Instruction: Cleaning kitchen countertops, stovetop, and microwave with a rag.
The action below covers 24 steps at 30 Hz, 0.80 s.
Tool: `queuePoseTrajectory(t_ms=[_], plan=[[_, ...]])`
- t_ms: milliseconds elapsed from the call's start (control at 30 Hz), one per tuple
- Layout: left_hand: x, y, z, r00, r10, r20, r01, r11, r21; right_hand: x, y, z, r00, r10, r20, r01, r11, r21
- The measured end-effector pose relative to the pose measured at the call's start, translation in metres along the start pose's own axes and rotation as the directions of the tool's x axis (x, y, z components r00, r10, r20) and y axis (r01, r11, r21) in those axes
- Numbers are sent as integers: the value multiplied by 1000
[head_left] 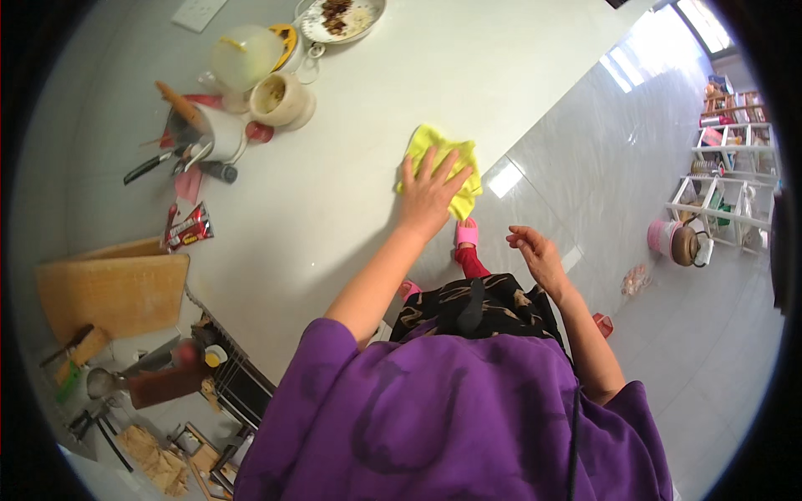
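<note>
My left hand (429, 194) lies flat, fingers spread, on a yellow cloth (467, 199). The cloth is on a pale countertop (351, 206), close to its edge beside the floor. Off the counter, over the grey tiled floor, my right hand (542, 257) hangs in the air with its fingers loosely bent and nothing in it. Toward the wall stands a stone mortar (304, 106) with residue inside. A white container (222, 134) near it holds utensils and a wooden stick.
A dish (313, 28) of dried food and a red packet (191, 228) lie along the wall side. A wooden cutting board (119, 294) and a cluttered stove area are at lower left. White shelves (720, 180) and a kettle (686, 244) stand across the floor.
</note>
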State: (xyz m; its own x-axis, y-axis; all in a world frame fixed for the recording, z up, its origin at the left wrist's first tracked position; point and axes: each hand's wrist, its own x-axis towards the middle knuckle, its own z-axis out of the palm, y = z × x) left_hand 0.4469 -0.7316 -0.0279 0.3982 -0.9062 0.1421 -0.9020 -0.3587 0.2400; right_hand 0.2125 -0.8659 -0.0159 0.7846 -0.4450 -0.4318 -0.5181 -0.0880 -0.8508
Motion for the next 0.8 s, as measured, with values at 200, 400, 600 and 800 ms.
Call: queuePoseTrajectory(t_ms=[200, 400, 600, 800], plan=[[-153, -38, -36, 963, -268, -22, 268, 963, -3, -18, -24, 55, 986, -45, 159, 57, 996, -75], [-306, -63, -74, 812, -577, -88, 582, 810, 66, -27, -47, 121, 943, -161, 291, 198, 975, -105], [-400, -77, -104, 386, -914, -124, 658, 367, -657, -41, -69, 170, 883, -198, 426, 269, 957, -113], [-444, -75, -149, 250, -947, 202, -553, -311, -773, -44, -96, 211, 805, -205, 556, 326, 937, -127]])
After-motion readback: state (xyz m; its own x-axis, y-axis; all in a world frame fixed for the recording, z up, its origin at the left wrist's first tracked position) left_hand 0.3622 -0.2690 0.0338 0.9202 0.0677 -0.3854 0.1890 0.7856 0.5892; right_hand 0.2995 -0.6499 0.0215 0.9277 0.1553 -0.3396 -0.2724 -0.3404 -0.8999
